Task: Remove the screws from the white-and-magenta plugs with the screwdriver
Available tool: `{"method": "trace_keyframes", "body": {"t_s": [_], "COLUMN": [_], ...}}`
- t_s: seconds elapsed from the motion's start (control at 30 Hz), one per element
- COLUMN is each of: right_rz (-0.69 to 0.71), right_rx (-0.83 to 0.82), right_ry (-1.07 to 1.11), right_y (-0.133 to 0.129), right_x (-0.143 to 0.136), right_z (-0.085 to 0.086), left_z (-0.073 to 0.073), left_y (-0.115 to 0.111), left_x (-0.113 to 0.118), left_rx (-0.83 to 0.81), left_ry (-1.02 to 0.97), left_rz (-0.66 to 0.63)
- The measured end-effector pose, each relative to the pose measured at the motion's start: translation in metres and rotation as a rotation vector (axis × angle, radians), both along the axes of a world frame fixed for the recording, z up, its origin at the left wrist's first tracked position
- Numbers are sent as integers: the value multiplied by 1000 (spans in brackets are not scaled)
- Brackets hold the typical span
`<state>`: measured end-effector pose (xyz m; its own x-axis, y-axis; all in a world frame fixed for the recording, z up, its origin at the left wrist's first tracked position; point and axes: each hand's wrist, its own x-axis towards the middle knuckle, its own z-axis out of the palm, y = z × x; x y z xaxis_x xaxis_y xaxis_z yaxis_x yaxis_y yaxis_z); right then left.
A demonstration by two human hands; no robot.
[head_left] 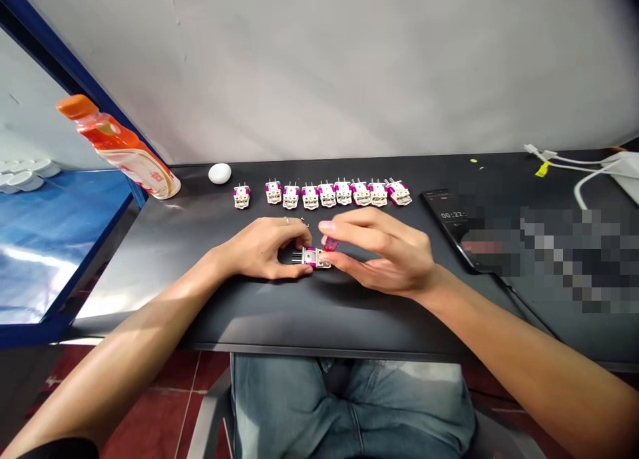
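A white-and-purple plug [312, 257] with metal prongs lies flat on the black table, its prongs pointing left. My left hand [267, 246] wears a ring and is closed about it, thumb along the near side and fingers at the far side. My right hand [384, 249] pinches a small translucent pink-red piece [330, 243] between thumb and fingers, right at the plug's right end. What kind of thing this piece is, I cannot make out, since the fingers cover part of it. Beyond my hands stands a row of several similar plugs [310, 196], prongs toward the wall.
A white egg-shaped object [219, 173] lies at the back left, near an orange-capped bottle [127, 150]. To the right are a phone [454, 226] with a cable and white cords [574, 163]. A blue-framed panel [64, 246] borders the left side. The table's front edge [319, 351] is above my lap.
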<state>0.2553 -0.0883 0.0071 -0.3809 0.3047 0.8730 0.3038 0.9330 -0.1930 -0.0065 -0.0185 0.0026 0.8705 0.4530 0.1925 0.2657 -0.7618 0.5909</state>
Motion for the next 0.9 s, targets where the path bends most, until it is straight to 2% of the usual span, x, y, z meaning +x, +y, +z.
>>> {"method": "trace_keyframes", "body": {"t_s": [0.07, 0.2, 0.4, 0.57, 0.73, 0.9], "right_rz": [-1, 54, -3, 63, 7, 29], "right_rx": [-6, -132, -63, -155, -79, -127], "right_ry": [-8, -3, 38, 37, 46, 31], "right_y": [-1, -3, 0, -1, 0, -1], "right_x": [-1, -3, -3, -3, -1, -2], "right_z": [1, 4, 5, 3, 4, 4], "left_z": [-1, 0, 1, 2, 1, 0], "left_y": [0, 0, -1, -1, -1, -1], "left_x": [0, 0, -1, 0, 0, 0], "left_rx": [1, 0, -8, -13, -20, -27], "left_ry": [1, -2, 19, 20, 17, 14], "left_rz": [-1, -4, 5, 4, 11, 13]}}
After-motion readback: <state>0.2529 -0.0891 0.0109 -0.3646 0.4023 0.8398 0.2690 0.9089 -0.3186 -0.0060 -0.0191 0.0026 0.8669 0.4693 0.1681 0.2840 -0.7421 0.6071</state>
